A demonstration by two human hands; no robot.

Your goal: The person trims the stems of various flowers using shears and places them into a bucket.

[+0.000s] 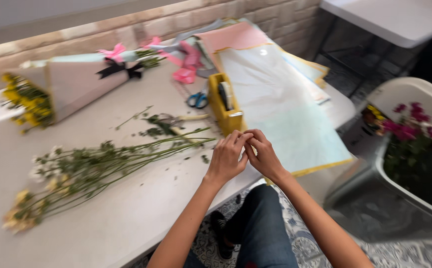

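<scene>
My left hand (227, 158) and my right hand (260, 155) meet fingertip to fingertip over the table's front edge, pinching something too small and blurred to make out. Just beyond them stands a yellow box (220, 106) with a dark roll inside. To the left of my hands lies a loose bunch of long green stems with small white and pale yellow flowers (97, 166), stem ends pointing at my left hand.
A wrapped bouquet (72, 82) with yellow flowers and a black bow lies at the back left. Blue-handled scissors (196, 100), pink ribbon (188, 64) and sheets of wrapping paper (275, 99) lie near the box. A grey tub (414, 97) of magenta flowers stands at right.
</scene>
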